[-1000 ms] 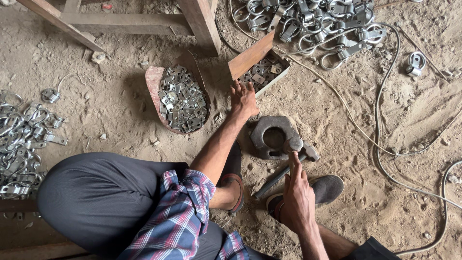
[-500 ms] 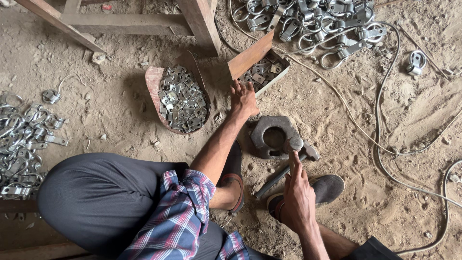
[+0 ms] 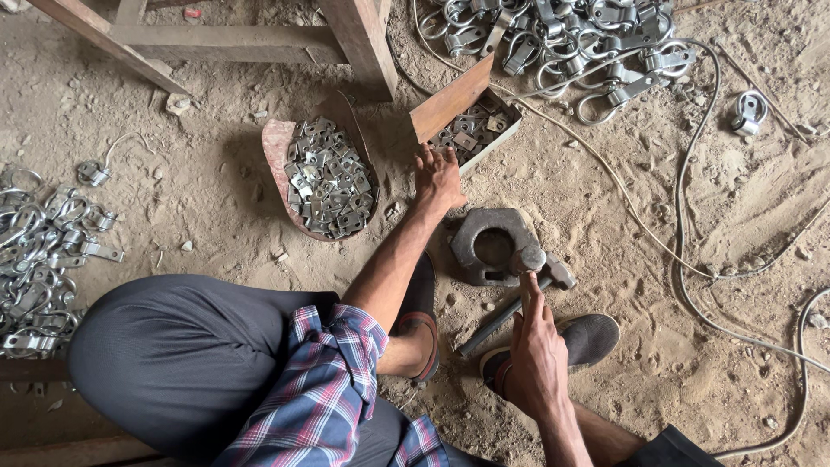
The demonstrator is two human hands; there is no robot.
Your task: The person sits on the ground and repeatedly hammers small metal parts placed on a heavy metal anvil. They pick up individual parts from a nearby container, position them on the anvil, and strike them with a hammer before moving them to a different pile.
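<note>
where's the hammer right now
In the head view the hammer lies on the dirt floor right of centre, its head resting on the ring-shaped metal block, its handle running back toward the dark shoe, under the right hand.

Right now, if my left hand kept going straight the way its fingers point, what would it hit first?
Your left hand points toward the small box of metal plates; its fingertips look about at the box's near edge, so it would probably meet that box first.
</note>
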